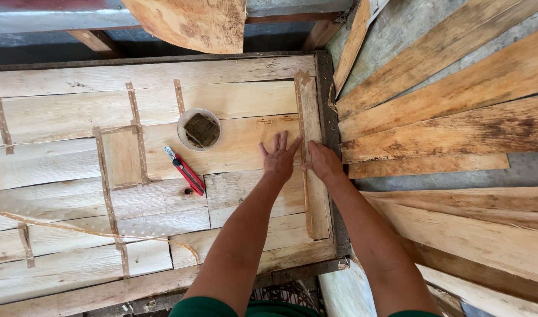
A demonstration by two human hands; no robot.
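Veneer-covered workbench (63,117): your left hand (279,155) and right hand (323,161) press flat and open on the tape strip (304,176); uneven pressure risks wrinkling it.

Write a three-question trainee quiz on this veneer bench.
1. True or false: the left hand lies flat on the veneer sheet.
2. What lies nearest the cutter? A) bowl B) loose planks C) curved board
3. Fill in: the right hand presses on a strip of ____.

Key: 1 true; 2 A; 3 tape.
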